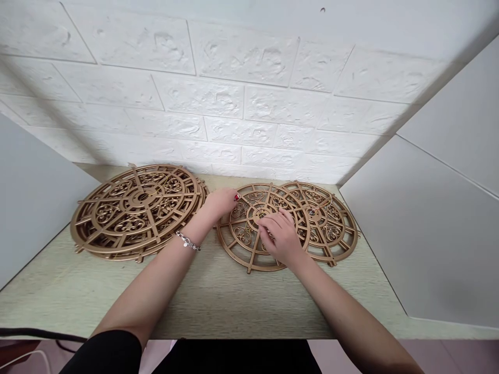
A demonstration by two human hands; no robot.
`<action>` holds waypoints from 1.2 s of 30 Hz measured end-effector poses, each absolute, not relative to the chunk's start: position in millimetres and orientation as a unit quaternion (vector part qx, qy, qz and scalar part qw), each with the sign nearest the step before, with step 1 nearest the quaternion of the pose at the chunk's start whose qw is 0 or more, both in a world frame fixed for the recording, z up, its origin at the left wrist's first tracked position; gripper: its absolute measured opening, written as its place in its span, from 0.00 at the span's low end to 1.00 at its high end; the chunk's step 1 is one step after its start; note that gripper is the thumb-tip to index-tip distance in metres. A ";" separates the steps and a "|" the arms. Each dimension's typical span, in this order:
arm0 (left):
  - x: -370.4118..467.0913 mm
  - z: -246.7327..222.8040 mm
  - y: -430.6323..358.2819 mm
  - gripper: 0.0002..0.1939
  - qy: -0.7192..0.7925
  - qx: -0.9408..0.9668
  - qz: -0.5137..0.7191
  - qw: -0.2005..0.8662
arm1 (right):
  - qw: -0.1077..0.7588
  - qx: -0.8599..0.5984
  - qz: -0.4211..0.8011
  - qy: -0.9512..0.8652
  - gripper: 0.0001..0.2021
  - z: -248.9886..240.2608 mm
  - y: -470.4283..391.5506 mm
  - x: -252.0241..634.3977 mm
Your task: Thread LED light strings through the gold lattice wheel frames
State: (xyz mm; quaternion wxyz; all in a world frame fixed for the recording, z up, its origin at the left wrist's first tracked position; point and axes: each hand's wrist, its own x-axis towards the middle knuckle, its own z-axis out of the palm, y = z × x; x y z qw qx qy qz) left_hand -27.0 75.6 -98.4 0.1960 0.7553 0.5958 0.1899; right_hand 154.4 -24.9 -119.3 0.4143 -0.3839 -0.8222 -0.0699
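Observation:
A round gold openwork disc [249, 259] with scroll patterns lies flat on the table in front of me, overlapping a second gold disc [343, 249] on its right. My left hand [223, 201] is closed at the upper left rim of the front disc, with a small red spot at its fingertips; whether it grips the rim is hidden. Over the front disc's hub, my right hand [283, 236] is closed with fingertips pressed together. Anything in that pinch is too small to make out. Beside my left forearm rests a stack of similar gold discs [154, 228].
The pale green table [218, 306] ends at a white brick-patterned wall [222, 98] behind. Grey-white panels [440, 228] bound the right side, and another panel [35, 192] stands at left. A black cable [39, 332] runs along the front left edge.

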 end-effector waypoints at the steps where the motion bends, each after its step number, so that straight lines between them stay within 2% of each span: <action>1: -28.1 -96.0 75.9 0.12 0.596 0.757 0.188 0.191 | 0.415 -0.385 -0.072 -0.821 0.06 -119.4 -24.8 154.3; 7: -37.6 -66.1 71.6 0.17 0.585 0.759 0.192 0.213 | 0.421 -0.392 -0.079 -0.814 0.06 -119.1 -24.2 154.4; 13: -48.5 -30.0 53.4 0.12 0.535 0.721 0.272 0.345 | 0.424 -0.409 -0.050 -0.807 0.07 -119.8 -24.3 154.4; 18: -34.0 -8.8 28.7 0.12 0.485 0.739 0.215 0.416 | 0.471 -0.391 0.008 -0.791 0.13 -118.1 -23.2 153.5; 21: -20.1 -9.9 20.2 0.09 0.414 0.752 0.212 0.467 | 0.511 -0.385 0.047 -0.768 0.13 -114.8 -24.4 153.1; 26: -9.7 -20.2 18.6 0.08 0.344 0.791 0.182 0.473 | 0.561 -0.393 0.117 -0.719 0.06 -109.1 -29.2 154.3; 30: -12.9 -15.6 19.4 0.10 0.357 0.786 0.179 0.471 | 0.561 -0.426 0.191 -0.684 0.07 -107.7 -30.2 155.4; 36: -12.8 -15.3 20.7 0.08 0.364 0.767 0.182 0.496 | 0.552 -0.430 0.224 -0.678 0.07 -106.9 -30.1 155.3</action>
